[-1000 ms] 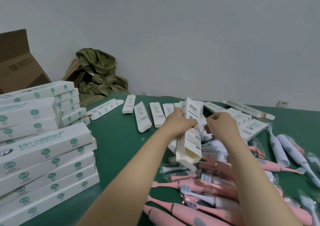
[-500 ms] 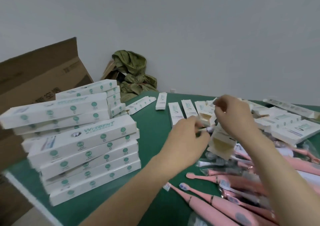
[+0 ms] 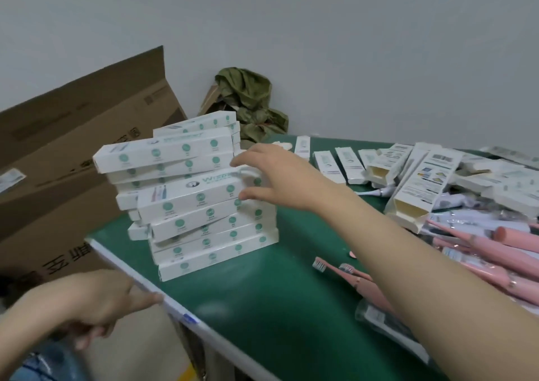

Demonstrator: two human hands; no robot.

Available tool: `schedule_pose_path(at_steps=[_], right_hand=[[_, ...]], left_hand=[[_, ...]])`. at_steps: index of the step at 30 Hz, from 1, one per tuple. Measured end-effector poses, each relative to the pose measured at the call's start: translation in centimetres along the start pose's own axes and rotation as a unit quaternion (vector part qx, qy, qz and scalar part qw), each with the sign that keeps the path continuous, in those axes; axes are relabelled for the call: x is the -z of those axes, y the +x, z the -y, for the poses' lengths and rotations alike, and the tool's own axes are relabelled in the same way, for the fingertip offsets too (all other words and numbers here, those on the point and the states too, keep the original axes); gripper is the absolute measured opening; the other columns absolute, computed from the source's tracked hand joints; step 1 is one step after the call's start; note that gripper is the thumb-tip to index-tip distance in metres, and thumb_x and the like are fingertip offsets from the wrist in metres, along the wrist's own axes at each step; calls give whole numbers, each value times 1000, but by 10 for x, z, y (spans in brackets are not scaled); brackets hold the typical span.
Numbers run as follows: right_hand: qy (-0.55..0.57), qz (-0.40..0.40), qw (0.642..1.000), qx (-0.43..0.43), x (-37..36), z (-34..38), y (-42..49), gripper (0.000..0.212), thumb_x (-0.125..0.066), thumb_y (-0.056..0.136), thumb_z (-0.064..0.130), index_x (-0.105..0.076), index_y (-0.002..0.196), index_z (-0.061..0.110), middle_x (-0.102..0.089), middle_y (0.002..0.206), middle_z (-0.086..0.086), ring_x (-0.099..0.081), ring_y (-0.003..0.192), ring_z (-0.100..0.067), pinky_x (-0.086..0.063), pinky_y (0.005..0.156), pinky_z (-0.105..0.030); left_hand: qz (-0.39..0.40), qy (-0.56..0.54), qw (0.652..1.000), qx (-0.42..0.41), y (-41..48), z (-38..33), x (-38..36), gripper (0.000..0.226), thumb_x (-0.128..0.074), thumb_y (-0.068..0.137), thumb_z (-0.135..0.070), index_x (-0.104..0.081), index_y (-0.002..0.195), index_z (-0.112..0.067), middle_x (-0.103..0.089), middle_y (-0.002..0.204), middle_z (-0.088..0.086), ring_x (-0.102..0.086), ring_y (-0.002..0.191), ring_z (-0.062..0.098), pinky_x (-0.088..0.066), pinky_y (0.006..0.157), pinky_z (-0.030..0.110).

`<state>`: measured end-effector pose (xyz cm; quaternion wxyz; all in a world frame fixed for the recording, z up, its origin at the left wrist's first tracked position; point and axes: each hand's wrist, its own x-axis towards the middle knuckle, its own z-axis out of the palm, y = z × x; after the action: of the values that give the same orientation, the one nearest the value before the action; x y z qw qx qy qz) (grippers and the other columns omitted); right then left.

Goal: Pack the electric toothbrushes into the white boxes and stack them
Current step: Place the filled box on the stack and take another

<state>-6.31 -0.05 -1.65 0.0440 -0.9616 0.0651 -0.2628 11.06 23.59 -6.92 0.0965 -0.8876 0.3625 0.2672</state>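
A leaning stack of white boxes with green dots stands on the green table near its left corner. My right hand reaches across to the stack's right end, fingers spread and touching the box ends, with nothing in its grip. My left hand is low at the left, blurred, a finger stretched toward the table's pale edge, holding nothing. Pink electric toothbrushes lie heaped at the right. An open-ended white box rests on that heap.
A big brown cardboard carton stands left of the table. A crumpled green cloth sits at the wall behind the stack. Several small white boxes lie in a row at the back. One toothbrush lies apart near my forearm.
Both hands have let go of the box they were working on. My right hand moved left to the stack, my left hand dropped to the table edge, and the view swung left.
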Motion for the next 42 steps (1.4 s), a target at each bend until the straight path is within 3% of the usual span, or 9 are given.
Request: schedule_pose_path(at_steps=[2, 5, 8, 14, 19, 24, 29, 34, 42], right_hand=[[-11, 15, 1000, -9, -6, -1, -1, 52, -68, 83, 41, -52, 130, 26, -55, 124, 0, -47, 115, -17, -39, 91, -29], [-17, 21, 999, -19, -10, -1, -1, 50, -70, 81, 39, -55, 127, 26, -54, 124, 1, -47, 115, -17, -40, 92, -31], [-25, 19, 999, -18, -12, 0, -1, 52, -72, 80, 37, -55, 127, 25, -54, 124, 1, -47, 115, -18, -40, 91, -31], [-45, 19, 998, -28, -11, 1, -2, 52, -75, 78, 35, -56, 125, 21, -54, 124, 0, -47, 115, -19, -43, 92, -34], [-65, 25, 997, -37, -10, 4, -1, 54, -76, 77, 35, -52, 123, 20, -55, 121, -1, -48, 111, -20, -45, 89, -35], [-91, 35, 995, -33, -6, 2, -3, 54, -71, 82, 24, -50, 132, 24, -55, 122, -2, -49, 111, -23, -44, 85, -34], [-125, 41, 990, -50, 3, -21, -11, 45, -69, 83, 15, -52, 124, 22, -56, 116, -1, -48, 107, -22, -40, 79, -30], [-148, 50, 985, -72, 6, -43, -14, 50, -70, 82, 15, -48, 126, 21, -54, 122, -2, -49, 108, -22, -45, 82, -33], [-184, 87, 974, -97, 5, -68, 5, 52, -72, 81, 16, -44, 126, 17, -52, 120, -3, -52, 105, -23, -46, 74, -35]], left_hand=[[-60, 1, 998, 8, 7, 10, 4, 73, -35, 68, -81, -67, 96, -22, -72, 84, 4, -67, 74, 18, -55, 78, 26], [-187, -66, 980, -7, 24, 16, 6, 60, -71, 67, -63, -57, 96, -13, -64, 96, -4, -58, 79, 9, -43, 61, 11], [-171, -178, 965, -89, 35, 8, 4, 68, -89, 61, -35, -53, 115, -16, -62, 108, -2, -58, 90, 12, -46, 79, 22], [-218, -212, 942, -142, 47, -5, -1, 52, -85, 68, -29, -61, 113, -24, -66, 113, -6, -60, 103, 14, -46, 96, 34], [-266, -200, 930, -154, 54, -10, -10, 38, -85, 65, -38, -63, 94, -29, -70, 104, 2, -63, 91, 18, -47, 80, 27], [-290, -211, 921, -151, 58, -27, -19, 61, -86, 60, -43, -65, 102, -3, -68, 100, 9, -62, 86, 23, -48, 74, 30], [-281, -204, 921, -179, 54, -59, -31, 51, -83, 54, -53, -57, 86, -23, -61, 86, -7, -55, 74, 5, -40, 56, 13], [-308, -202, 915, -166, 58, -90, -29, 56, -78, 53, -59, -52, 73, -13, -52, 69, -3, -45, 61, 10, -33, 53, 23], [-330, -234, 900, -164, 72, -124, -17, 38, -77, 64, -50, -49, 76, -28, -56, 72, -11, -52, 67, 1, -34, 49, 19]])
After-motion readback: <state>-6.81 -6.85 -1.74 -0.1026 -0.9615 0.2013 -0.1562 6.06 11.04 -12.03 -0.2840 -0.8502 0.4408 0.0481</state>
